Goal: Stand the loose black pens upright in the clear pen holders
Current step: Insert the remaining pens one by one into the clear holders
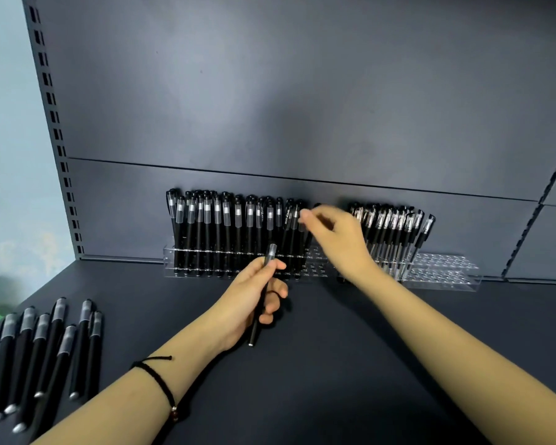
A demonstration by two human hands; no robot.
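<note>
Dark shelf (334, 364) seen from above, with a grey back panel (270, 91) at 12 o'clock.

At 8 o'clock of the view, the loose black pens (45, 358) lie flat on the shelf in a rough parallel group. Their frosted caps point to 1 o'clock and their silver ends to 7 o'clock.

A black cord bracelet (156, 377) circles the left wrist at 7 o'clock.

Near the centre, the left hand (254, 297) grips one pen (264, 293). Its fingers are curled round the barrel, the cap points to 12 o'clock and the silver end projects below the palm.

Just beyond it at 12 o'clock, the left holder (238, 264), of clear plastic, stands against the back panel. A dense row of capped pens stands upright in it.

The right hand (337, 239) reaches toward 11 o'clock, and its fingertips (305, 216) are at the caps at the right end of that row. The hand is blurred, and whether it pinches a pen cannot be told.

At 3 o'clock of this hand, the right holder (440, 274) stands against the panel just beside the left holder. Its pens stand in its left portion, leaning slightly to 1 o'clock.
</note>
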